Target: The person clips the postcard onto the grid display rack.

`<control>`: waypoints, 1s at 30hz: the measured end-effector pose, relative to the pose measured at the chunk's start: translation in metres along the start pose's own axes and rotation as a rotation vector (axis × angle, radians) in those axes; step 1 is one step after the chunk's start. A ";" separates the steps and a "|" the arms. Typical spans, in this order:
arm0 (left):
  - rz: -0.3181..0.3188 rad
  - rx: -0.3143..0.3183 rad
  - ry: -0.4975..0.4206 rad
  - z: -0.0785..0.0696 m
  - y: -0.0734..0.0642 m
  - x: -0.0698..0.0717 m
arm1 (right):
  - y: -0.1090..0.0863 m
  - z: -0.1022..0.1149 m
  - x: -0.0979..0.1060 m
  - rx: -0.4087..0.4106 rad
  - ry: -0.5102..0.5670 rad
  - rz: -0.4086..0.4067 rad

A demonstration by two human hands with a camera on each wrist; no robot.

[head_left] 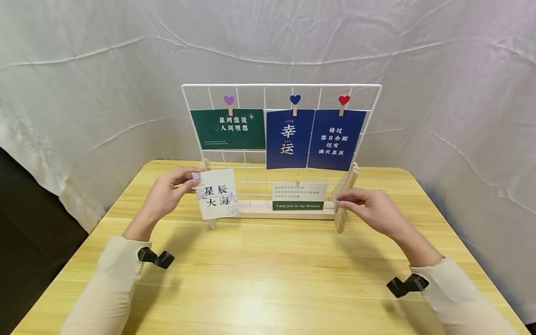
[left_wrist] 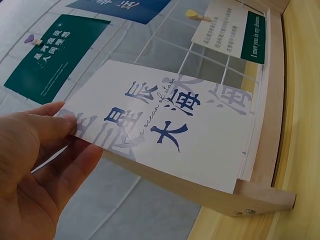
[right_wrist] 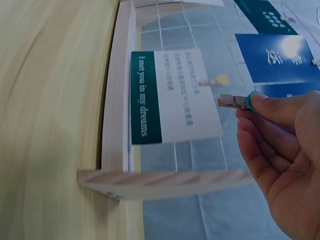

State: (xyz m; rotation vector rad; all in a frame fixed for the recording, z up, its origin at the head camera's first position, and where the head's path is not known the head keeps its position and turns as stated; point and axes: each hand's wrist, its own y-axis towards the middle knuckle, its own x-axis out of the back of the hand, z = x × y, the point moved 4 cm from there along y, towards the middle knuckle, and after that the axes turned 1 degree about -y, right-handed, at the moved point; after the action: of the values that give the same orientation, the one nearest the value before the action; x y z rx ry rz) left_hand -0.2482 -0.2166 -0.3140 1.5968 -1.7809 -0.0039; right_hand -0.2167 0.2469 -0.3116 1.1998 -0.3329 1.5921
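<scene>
My left hand (head_left: 169, 190) pinches a white card (left_wrist: 150, 120) with dark blue characters by its left edge. The card stands in front of the lower left of the white wire grid (head_left: 255, 179); whether it touches the wires I cannot tell. In my right hand (right_wrist: 285, 135), thumb and fingers pinch a small wooden clothespin (right_wrist: 232, 101) with a teal-blue top. That hand is at the grid's lower right, beside the white and green card (head_left: 298, 195), which hangs from a clothespin with a yellow heart (right_wrist: 221, 80).
Higher on the grid hang a green card (head_left: 228, 135) and two blue cards (head_left: 289, 139) (head_left: 337, 139), under purple, blue and red heart clothespins. A wooden base (head_left: 259, 213) with side feet (head_left: 346, 200) carries the grid on the wooden table (head_left: 251, 274). Pale cloth (head_left: 272, 42) hangs behind.
</scene>
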 end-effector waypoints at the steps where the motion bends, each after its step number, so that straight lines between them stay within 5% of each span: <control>1: 0.004 -0.001 -0.006 -0.001 0.001 -0.001 | 0.002 0.002 0.000 0.005 0.003 -0.002; 30: 0.032 -0.014 0.076 -0.014 0.017 -0.041 | 0.046 0.058 -0.025 0.102 0.067 -0.044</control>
State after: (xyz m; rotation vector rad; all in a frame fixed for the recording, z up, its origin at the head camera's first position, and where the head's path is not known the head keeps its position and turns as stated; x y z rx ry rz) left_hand -0.2578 -0.1708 -0.3166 1.5387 -1.7439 0.0579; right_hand -0.2267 0.1727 -0.2892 1.2197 -0.1827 1.6229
